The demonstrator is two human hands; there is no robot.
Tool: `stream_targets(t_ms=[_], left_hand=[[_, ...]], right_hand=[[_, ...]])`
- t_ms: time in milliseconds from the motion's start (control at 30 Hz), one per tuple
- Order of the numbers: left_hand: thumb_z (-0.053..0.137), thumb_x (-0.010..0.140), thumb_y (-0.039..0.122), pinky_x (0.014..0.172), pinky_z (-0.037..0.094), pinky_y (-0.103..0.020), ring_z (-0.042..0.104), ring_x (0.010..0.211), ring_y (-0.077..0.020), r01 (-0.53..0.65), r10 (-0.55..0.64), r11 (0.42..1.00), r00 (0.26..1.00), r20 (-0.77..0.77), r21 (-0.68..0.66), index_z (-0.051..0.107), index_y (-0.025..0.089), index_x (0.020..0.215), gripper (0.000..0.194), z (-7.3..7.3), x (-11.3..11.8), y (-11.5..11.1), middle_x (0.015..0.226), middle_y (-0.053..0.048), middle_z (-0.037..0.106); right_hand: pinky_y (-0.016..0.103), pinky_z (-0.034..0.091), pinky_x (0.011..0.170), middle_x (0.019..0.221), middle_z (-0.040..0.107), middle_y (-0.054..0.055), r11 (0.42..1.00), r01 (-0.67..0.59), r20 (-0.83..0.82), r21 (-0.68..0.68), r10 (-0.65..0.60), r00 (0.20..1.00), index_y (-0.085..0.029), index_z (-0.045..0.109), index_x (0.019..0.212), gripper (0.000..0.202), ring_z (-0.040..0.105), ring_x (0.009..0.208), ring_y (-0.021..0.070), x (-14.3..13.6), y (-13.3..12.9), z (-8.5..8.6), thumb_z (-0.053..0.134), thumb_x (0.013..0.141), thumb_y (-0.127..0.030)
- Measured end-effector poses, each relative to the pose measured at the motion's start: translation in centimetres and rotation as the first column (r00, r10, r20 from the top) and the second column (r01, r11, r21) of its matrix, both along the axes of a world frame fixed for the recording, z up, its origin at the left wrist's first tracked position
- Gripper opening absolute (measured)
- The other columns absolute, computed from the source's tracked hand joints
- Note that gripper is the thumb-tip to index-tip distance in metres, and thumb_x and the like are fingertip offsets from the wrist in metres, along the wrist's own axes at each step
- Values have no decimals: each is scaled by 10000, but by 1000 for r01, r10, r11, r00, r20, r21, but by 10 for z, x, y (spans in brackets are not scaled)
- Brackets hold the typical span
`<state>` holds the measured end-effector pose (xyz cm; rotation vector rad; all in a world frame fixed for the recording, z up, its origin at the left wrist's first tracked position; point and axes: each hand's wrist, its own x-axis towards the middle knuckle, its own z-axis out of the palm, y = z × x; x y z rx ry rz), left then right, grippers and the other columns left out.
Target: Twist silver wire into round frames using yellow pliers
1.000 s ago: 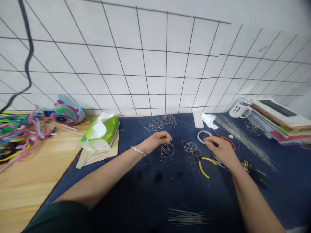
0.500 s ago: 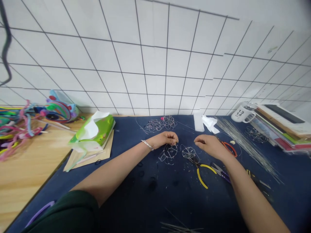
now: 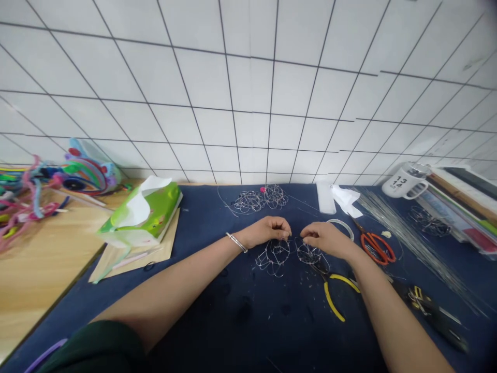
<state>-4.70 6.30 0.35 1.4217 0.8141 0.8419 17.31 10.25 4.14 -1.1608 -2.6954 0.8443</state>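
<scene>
My left hand [image 3: 271, 231], with a silver bangle [image 3: 236, 242] at its wrist, is closed with thumb and finger pinched at the upper edge of a round, looped wire shape [image 3: 274, 255]. My right hand [image 3: 326, 239] faces it, fingers curled together just above a second looped wire shape [image 3: 311, 254]. Whatever lies between the right fingertips is too small to make out. Pliers with yellow handles [image 3: 334, 300] lie below the right hand, their jaws partly under the second wire shape.
Further wire shapes [image 3: 250, 201] lie near the tiled wall. At right are red-handled scissors [image 3: 376, 247], a bundle of straight wires [image 3: 411, 241], a white mug [image 3: 404, 181] and stacked books [image 3: 466, 202]. At left stand a green tissue pack [image 3: 155, 212] and colourful fuzzy stems [image 3: 37, 194].
My right hand has come closer to the left, so the gap between the fingertips is smaller. The view has shifted, showing more of the red-handled scissors. My left hand keeps its pinch.
</scene>
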Motion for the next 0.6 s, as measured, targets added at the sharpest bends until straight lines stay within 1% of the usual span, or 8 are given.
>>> stream_targets(t_ms=[133, 233, 333, 600], left_hand=[[594, 739, 271, 698, 429, -269, 522, 695, -108, -26, 27, 999, 999, -25, 27, 620, 136, 814, 158, 2, 2, -2, 778, -40, 593], [584, 746, 283, 695, 425, -261, 523, 704, -113, -45, 50, 997, 996, -74, 62, 620, 136, 811, 165, 4, 4, -4, 776, -39, 591], [577, 748, 285, 672, 418, -253, 513, 686, -112, -69, 79, 994, 990, -120, 83, 620, 133, 809, 169, 5, 5, -5, 759, -35, 586], [559, 746, 282, 609, 401, -237, 501, 634, -109, -133, 165, 978, 964, -206, 160, 622, 148, 769, 149, 9, 6, -7, 703, -23, 583]], right_hand=[[254, 399, 611, 799, 636, 25, 1000, 3, -20, -8, -3, 1000, -218, 666, 864, 201, 558, 669, 145, 1, 0, -13, 527, 743, -298], [256, 397, 631, 795, 636, 26, 1000, -4, -36, -17, 4, 999, -216, 674, 835, 188, 557, 684, 145, -3, -1, -18, 527, 744, -290], [253, 393, 629, 761, 636, 21, 999, -3, -46, -44, 1, 999, -206, 671, 774, 168, 553, 670, 140, -5, -1, -19, 524, 742, -283], [238, 377, 549, 676, 628, 6, 992, 56, -79, -115, -65, 995, -195, 639, 723, 173, 534, 601, 129, -4, -4, -16, 506, 744, -303]])
